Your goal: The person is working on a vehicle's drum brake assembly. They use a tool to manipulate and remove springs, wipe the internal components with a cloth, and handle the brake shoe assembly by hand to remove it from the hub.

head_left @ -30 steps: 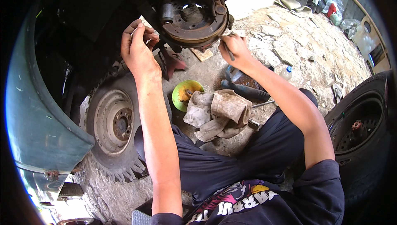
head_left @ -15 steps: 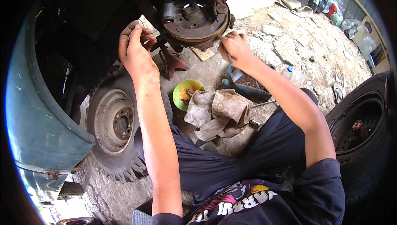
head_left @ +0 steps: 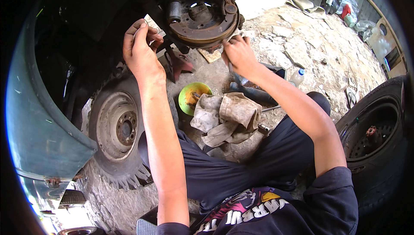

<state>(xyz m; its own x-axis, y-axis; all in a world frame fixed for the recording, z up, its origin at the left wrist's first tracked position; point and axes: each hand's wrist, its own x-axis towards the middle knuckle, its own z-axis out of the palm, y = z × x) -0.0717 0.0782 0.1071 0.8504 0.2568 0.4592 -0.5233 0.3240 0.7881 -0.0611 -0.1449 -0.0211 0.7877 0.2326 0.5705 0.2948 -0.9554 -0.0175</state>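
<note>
Left of frame: green car body panel (head_left: 39, 118), with a removed wheel (head_left: 118, 127) lying flat just right of it at centre-left. Upper centre: left hand (head_left: 140, 51) curled on a small part at the left edge of the rusty brake backing plate (head_left: 202, 15); right hand (head_left: 239, 56) with fingers pinched at the plate's lower right rim, what it grips unclear. Below centre: green bowl (head_left: 189, 94) touching dirty rags (head_left: 226, 118); second tyre (head_left: 375, 135) at right edge.

Below your brake plate (head_left: 202, 15), open ground at 6 o'clock; jack stand (head_left: 179, 62), bowl (head_left: 189, 97) and rags (head_left: 226, 118) crowd it.
</note>
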